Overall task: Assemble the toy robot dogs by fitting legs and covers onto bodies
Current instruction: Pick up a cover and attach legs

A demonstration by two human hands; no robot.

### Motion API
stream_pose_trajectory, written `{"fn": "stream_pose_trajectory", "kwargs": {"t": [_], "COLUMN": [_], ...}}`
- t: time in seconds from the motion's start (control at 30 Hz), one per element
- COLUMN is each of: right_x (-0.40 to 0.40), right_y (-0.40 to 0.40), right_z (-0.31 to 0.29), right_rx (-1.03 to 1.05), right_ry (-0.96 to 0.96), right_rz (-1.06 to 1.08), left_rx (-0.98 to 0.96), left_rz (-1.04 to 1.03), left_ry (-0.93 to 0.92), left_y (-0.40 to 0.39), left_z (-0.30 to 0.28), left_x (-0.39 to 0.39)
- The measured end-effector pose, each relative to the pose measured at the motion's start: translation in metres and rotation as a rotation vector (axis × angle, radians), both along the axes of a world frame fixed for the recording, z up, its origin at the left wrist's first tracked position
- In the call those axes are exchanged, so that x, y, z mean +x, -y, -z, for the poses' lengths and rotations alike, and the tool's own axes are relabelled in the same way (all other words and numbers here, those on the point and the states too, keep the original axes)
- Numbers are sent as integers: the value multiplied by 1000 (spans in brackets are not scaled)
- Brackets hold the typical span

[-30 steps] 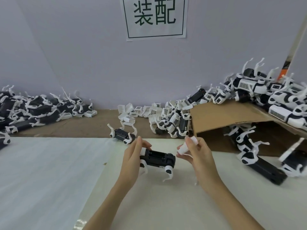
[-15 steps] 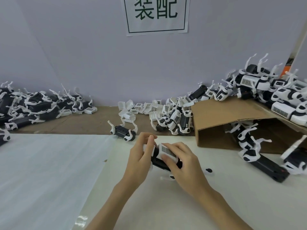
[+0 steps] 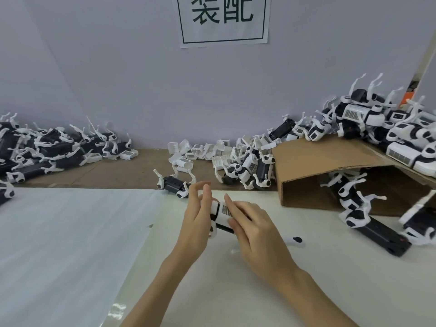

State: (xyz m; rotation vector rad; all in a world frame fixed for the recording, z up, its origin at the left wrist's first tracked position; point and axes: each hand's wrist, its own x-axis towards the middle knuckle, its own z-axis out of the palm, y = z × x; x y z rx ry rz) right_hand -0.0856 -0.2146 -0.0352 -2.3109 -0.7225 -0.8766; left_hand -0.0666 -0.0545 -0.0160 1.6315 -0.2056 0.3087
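Body: we hold a black toy dog body (image 3: 224, 226) between our two hands, low over the white table (image 3: 330, 267), just in front of us and near its middle.
Cover: a white cover (image 3: 223, 210) with a grille patch sits on top of the body; whether it has seated fully we cannot tell.
Long axis: the body runs from upper left to lower right across our view, its left end tipped slightly away from us.
Left hand: our left hand (image 3: 195, 223) cups the left end of the body, thumb side hidden behind it, fingers (image 3: 205, 197) nearly straight and lifted above the cover, not curled round it.
Right hand: our right hand (image 3: 254, 230) lies over the right part of the cover, fingers straight and pressing down on it.
Nearer hand: both touch the toy; the right covers more of it and, in our judgement, does the pressing while the left steadies the end.
Legs: one white leg (image 3: 213, 230) shows under the left hand; the rest are hidden.
Loose part: a small white piece with a black cap (image 3: 295, 240) lies on the table just right of our right hand.
Spare covers: a pile of white covers (image 3: 207, 149) lies beyond the toy, by the wall.
Finished dogs: heaped on the cardboard box (image 3: 330, 159) to our right.
Next move: we judge that a push straight down along the body's length should finish the cover.
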Motion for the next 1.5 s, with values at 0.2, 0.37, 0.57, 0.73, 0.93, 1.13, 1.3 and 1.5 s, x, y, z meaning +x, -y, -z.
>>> {"fn": "stream_pose_trajectory", "kwargs": {"t": [0.2,0.37,0.57,0.73,0.93,1.13,1.3,1.5], "right_x": [0,3,8,8,8,4,9,8], "right_y": [2,5,18,25,19,9,11,14], "right_z": [5,4,6,2,2,3,3,4], "right_rx": [-126,-50,23,60,22,2,37,32], "right_ry": [-86,-47,-127,-132,-148,-3,95,41], "right_rz": [38,83,147,130,133,101,127,81], "left_rx": [-18,27,295,350,355,360,361,380], "left_rz": [27,130,245,177,155,169,164,140], "left_ry": [-17,11,77,138,155,195,191,192], "left_y": [-3,-1,-7,-7,-7,-2,0,0], "left_z": [-5,-8,-6,-2,1,2,4,5], "left_x": [-4,-9,-9,-6,-5,-5,-4,-3]}}
